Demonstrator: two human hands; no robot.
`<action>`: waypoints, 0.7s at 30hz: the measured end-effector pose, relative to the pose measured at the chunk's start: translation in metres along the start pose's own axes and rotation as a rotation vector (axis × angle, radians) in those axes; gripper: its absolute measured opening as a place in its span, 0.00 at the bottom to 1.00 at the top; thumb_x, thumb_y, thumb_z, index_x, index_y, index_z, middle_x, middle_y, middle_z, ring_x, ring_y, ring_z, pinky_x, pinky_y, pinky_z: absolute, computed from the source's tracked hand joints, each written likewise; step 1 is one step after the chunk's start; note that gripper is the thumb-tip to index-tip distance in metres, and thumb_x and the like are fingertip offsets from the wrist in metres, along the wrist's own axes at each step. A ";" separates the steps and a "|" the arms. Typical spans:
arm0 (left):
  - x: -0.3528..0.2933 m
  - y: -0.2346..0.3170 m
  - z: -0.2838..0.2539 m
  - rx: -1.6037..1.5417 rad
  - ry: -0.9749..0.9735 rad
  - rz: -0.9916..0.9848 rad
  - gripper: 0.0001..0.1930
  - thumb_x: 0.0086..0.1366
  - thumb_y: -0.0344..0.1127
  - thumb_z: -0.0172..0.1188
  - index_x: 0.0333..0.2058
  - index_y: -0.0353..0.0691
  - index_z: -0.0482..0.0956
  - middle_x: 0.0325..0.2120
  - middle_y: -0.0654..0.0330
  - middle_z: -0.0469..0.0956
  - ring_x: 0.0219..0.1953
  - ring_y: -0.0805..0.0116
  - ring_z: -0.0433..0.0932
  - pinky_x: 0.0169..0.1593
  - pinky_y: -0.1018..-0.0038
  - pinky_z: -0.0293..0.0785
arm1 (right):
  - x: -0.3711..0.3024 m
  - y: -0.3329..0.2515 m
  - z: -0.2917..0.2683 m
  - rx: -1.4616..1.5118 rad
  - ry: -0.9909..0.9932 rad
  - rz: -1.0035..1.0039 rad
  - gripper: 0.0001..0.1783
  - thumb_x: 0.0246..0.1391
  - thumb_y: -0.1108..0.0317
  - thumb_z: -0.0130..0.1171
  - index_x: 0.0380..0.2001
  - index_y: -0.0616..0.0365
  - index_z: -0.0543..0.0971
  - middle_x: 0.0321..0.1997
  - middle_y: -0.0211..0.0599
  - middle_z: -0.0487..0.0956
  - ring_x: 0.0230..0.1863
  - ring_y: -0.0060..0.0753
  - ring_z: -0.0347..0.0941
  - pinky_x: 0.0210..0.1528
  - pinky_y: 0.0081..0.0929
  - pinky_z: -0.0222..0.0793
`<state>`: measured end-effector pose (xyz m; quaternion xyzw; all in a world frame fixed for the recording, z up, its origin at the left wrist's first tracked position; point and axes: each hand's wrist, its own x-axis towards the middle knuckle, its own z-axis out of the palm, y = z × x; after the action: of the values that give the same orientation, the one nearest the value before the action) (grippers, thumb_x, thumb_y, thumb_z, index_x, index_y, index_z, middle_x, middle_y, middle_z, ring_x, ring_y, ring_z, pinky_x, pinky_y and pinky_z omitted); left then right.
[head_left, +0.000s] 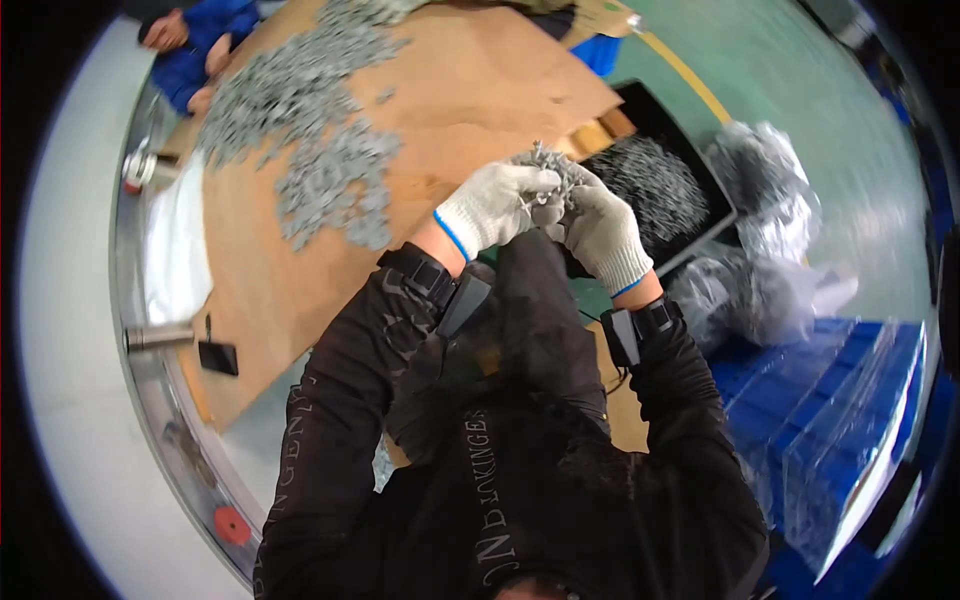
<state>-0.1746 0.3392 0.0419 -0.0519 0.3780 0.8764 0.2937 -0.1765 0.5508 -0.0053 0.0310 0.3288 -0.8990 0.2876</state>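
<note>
Above the right edge of the brown board (470,90), over the black tray (715,205), we hold both gloved hands together. Our left hand (495,205) and our right hand (600,230) are both curled around one tangled bunch of small grey metal parts (548,165); the fingers grasp it from the two sides and the bunch stands a little above the fingertips. The tray under the hands holds a heap of grey parts (650,180), and many loose parts (320,120) lie spread toward the far left corner of the board.

To do this step well, we think the grip must be firm but not crushing, so the pieces can be pulled apart one from another. We should keep the bunch over the tray or the board, because a piece that slips could fall to the green floor (800,80). The gloves are thick, so we judge slow finger work is safer. A person in a blue sleeve (200,60) works at the far corner, well apart from us.
</note>
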 end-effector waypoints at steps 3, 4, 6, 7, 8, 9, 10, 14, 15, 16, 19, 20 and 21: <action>0.059 -0.017 0.033 0.035 -0.086 -0.057 0.16 0.72 0.24 0.57 0.56 0.30 0.79 0.51 0.48 0.85 0.47 0.56 0.86 0.50 0.63 0.87 | -0.027 -0.043 -0.039 0.176 -0.101 -0.046 0.29 0.73 0.65 0.48 0.73 0.63 0.71 0.67 0.48 0.81 0.61 0.46 0.82 0.65 0.53 0.80; 0.075 -0.023 0.040 0.016 -0.129 -0.079 0.18 0.72 0.23 0.55 0.58 0.30 0.78 0.52 0.47 0.84 0.49 0.55 0.86 0.54 0.62 0.86 | -0.034 -0.055 -0.045 0.208 -0.082 -0.077 0.29 0.73 0.65 0.47 0.72 0.63 0.72 0.67 0.48 0.81 0.61 0.46 0.82 0.65 0.54 0.80; 0.111 -0.035 0.050 0.001 -0.184 -0.106 0.19 0.71 0.22 0.52 0.60 0.29 0.77 0.54 0.46 0.84 0.52 0.54 0.86 0.57 0.61 0.86 | -0.046 -0.076 -0.053 0.268 -0.058 -0.123 0.29 0.72 0.64 0.46 0.72 0.64 0.72 0.67 0.48 0.81 0.62 0.48 0.81 0.65 0.56 0.79; 0.132 -0.039 0.056 -0.016 -0.159 -0.126 0.21 0.70 0.22 0.50 0.61 0.29 0.76 0.55 0.45 0.83 0.54 0.52 0.85 0.59 0.60 0.85 | -0.050 -0.086 -0.061 0.266 -0.054 -0.139 0.29 0.72 0.64 0.46 0.72 0.64 0.72 0.67 0.48 0.81 0.62 0.48 0.81 0.65 0.56 0.79; 0.153 -0.044 0.064 -0.033 -0.137 -0.152 0.23 0.69 0.21 0.49 0.63 0.28 0.74 0.57 0.44 0.82 0.56 0.51 0.84 0.61 0.59 0.83 | -0.051 -0.097 -0.074 0.254 0.015 -0.182 0.28 0.74 0.62 0.46 0.71 0.63 0.72 0.64 0.46 0.81 0.59 0.47 0.82 0.63 0.56 0.80; 0.171 -0.051 0.070 -0.050 -0.112 -0.174 0.25 0.68 0.20 0.47 0.64 0.27 0.73 0.58 0.44 0.81 0.58 0.50 0.83 0.63 0.58 0.82 | -0.050 -0.108 -0.085 0.242 0.082 -0.222 0.27 0.76 0.59 0.47 0.70 0.63 0.72 0.62 0.44 0.82 0.57 0.47 0.82 0.61 0.56 0.80; 0.182 -0.055 0.081 -0.045 -0.126 -0.180 0.25 0.68 0.20 0.47 0.64 0.27 0.73 0.58 0.44 0.81 0.58 0.50 0.83 0.63 0.58 0.82 | -0.049 -0.118 -0.096 0.230 0.146 -0.262 0.27 0.78 0.57 0.47 0.69 0.63 0.72 0.59 0.43 0.82 0.54 0.47 0.82 0.59 0.56 0.81; 0.216 -0.069 0.115 -0.098 -0.167 -0.148 0.27 0.68 0.21 0.46 0.66 0.27 0.71 0.61 0.41 0.79 0.61 0.46 0.81 0.65 0.54 0.80 | -0.038 -0.151 -0.132 0.244 0.363 -0.310 0.26 0.79 0.55 0.48 0.68 0.61 0.72 0.57 0.41 0.82 0.54 0.48 0.82 0.58 0.58 0.80; 0.221 -0.071 0.121 -0.055 -0.144 -0.134 0.28 0.67 0.20 0.46 0.66 0.26 0.71 0.62 0.41 0.78 0.61 0.46 0.81 0.65 0.55 0.80 | -0.036 -0.157 -0.138 0.240 0.358 -0.314 0.26 0.79 0.55 0.48 0.68 0.61 0.72 0.57 0.41 0.82 0.54 0.48 0.82 0.58 0.58 0.80; 0.225 -0.073 0.125 -0.012 -0.118 -0.118 0.28 0.66 0.19 0.47 0.66 0.26 0.71 0.62 0.41 0.77 0.61 0.46 0.80 0.66 0.55 0.79 | -0.033 -0.161 -0.145 0.228 0.341 -0.328 0.26 0.78 0.55 0.49 0.68 0.60 0.72 0.57 0.40 0.82 0.54 0.47 0.82 0.57 0.57 0.80; 0.252 -0.085 0.128 0.314 0.015 0.059 0.30 0.65 0.18 0.48 0.67 0.26 0.71 0.63 0.43 0.77 0.62 0.46 0.80 0.66 0.57 0.78 | -0.016 -0.172 -0.180 0.201 0.296 -0.343 0.25 0.77 0.55 0.51 0.67 0.59 0.73 0.55 0.40 0.83 0.53 0.47 0.81 0.55 0.57 0.79; 0.269 -0.095 0.136 0.596 0.099 0.202 0.30 0.65 0.18 0.50 0.68 0.27 0.71 0.63 0.45 0.78 0.62 0.46 0.80 0.65 0.58 0.78 | -0.015 -0.182 -0.219 -0.414 0.363 -0.464 0.24 0.76 0.56 0.53 0.66 0.57 0.74 0.54 0.40 0.82 0.53 0.47 0.81 0.54 0.57 0.79; 0.283 -0.104 0.145 0.876 0.187 0.352 0.31 0.65 0.18 0.51 0.68 0.28 0.70 0.63 0.47 0.78 0.62 0.47 0.80 0.65 0.59 0.78 | -0.018 -0.195 -0.254 -1.035 0.416 -0.554 0.24 0.74 0.56 0.55 0.65 0.56 0.75 0.54 0.40 0.82 0.53 0.47 0.80 0.53 0.58 0.78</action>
<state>-0.3305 0.6306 -0.0102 0.0631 0.7394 0.6628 0.0998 -0.2995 0.8349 -0.0878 -0.0244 0.7668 -0.6396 -0.0486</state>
